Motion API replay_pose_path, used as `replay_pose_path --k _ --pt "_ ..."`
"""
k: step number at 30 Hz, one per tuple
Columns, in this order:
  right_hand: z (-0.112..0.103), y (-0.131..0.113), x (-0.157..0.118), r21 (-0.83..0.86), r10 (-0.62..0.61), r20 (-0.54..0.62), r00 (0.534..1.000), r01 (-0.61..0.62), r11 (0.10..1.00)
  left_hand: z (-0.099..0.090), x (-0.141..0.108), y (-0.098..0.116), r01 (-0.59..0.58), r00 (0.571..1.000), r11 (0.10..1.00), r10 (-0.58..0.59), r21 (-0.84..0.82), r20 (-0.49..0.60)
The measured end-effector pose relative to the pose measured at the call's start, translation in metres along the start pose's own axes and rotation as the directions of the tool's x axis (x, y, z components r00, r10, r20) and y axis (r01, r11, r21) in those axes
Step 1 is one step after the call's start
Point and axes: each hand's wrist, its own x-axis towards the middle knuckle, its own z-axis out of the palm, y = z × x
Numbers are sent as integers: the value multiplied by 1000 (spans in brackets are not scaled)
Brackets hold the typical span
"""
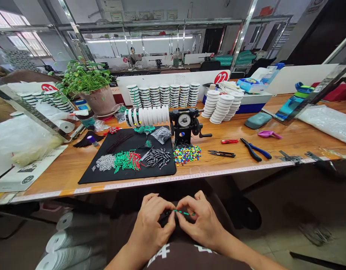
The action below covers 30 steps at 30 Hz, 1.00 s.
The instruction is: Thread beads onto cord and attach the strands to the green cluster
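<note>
My left hand [154, 221] and my right hand [201, 221] are close together over my lap, in front of the table edge. Thumb and forefinger of each are pinched on a thin strand with small green pieces [184, 213]. Its left end runs into my left fingertips, and the right end passes by my right fingers. On the black mat [90, 174] beyond lie silver pieces [104, 162], green and red pieces [128, 160] and black pieces [158, 157]. A heap of multicoloured beads [187, 154] lies just right of the mat.
A black winding machine [185, 125] holds a row of white spools [150, 116]. Stacked spools [218, 107] stand behind. To the right are tweezers [221, 153], pliers [254, 150], a red tool [229, 141] and a blue bottle [292, 101]; a potted plant [98, 99] is at left.
</note>
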Motion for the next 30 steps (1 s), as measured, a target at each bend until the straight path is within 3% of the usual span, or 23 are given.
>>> replay_pose_path --k 8,16,24,30 --pt "3 3 0 -12 17 16 1000 -17 1000 1 0 0 13 1000 1000 -13 7 6" --pt "-3 2 1 19 45 10 999 -45 999 0 -2 -4 137 989 988 -133 -71 64" --pt "2 6 -2 106 62 4 998 -62 992 1 -3 -6 112 994 990 -111 -88 17" --pt "-2 7 -3 112 69 0 998 -68 991 1 -6 -10 179 984 978 -180 -106 -2"
